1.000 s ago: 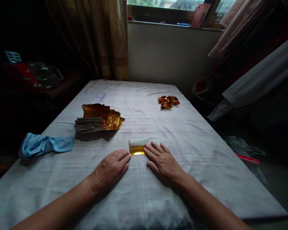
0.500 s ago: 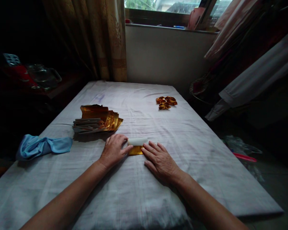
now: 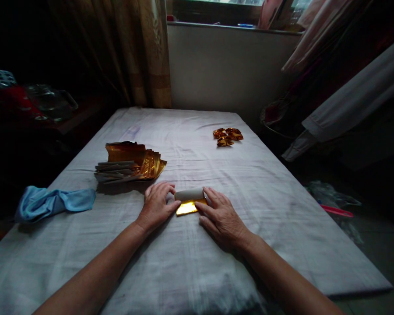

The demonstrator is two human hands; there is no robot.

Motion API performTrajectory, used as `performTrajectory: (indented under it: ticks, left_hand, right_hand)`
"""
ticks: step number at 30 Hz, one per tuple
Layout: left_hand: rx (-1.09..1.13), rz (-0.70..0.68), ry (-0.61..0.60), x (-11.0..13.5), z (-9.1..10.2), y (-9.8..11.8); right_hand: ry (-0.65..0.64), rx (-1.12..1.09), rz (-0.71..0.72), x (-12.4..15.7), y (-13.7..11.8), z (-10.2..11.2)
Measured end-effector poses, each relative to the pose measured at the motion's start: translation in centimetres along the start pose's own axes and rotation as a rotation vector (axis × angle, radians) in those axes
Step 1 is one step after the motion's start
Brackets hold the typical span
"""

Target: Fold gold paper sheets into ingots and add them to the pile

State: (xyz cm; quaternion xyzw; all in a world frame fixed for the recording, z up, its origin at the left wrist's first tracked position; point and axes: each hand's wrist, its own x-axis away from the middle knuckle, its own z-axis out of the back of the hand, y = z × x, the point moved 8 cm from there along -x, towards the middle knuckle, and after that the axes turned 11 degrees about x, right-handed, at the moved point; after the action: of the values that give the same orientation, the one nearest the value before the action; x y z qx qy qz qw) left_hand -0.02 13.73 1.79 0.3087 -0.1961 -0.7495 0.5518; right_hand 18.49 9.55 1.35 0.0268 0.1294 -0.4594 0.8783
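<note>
A small sheet of gold foil paper (image 3: 188, 202), white on its folded-over top half, lies on the white cloth-covered table (image 3: 265, 205). My left hand (image 3: 157, 204) rests at its left end, fingers curled against the paper's edge. My right hand (image 3: 220, 218) lies at its right end, fingers stretched out and touching the fold. Both hands press the paper between them.
A fanned stack of gold foil sheets (image 3: 129, 162) lies at the left. Several folded gold pieces (image 3: 227, 136) sit at the far right. A blue cloth (image 3: 51, 202) lies at the left edge. A curtain, a windowsill and hanging clothes surround the table.
My left hand slid forward from the cloth up to the paper's left end. My right hand moved slightly onto the right end of the fold.
</note>
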Motion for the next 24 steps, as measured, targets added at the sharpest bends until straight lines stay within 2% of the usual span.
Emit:
performTrajectory:
  ticks: [3,8,13,17,24]
  left_hand:
    - [-0.020,0.022,0.005,-0.01,-0.13,-0.29]
    - [0.015,0.011,-0.051,0.23,-0.83,-0.32]
    - [-0.044,-0.011,0.007,0.46,-0.44,-0.32]
    - [-0.092,-0.015,-0.047,0.43,-0.89,-0.43]
    - [-0.043,0.044,-0.074,0.25,-0.87,-0.54]
  right_hand:
    - [-0.013,-0.007,-0.006,-0.01,0.14,-0.14]
    - [-0.015,0.007,-0.008,-0.09,0.23,-0.09]
    - [0.001,0.015,0.000,-0.09,0.16,-0.06]
    - [0.012,0.009,-0.001,-0.05,0.20,-0.05]
    - [0.008,0.004,-0.001,-0.23,0.34,-0.15]
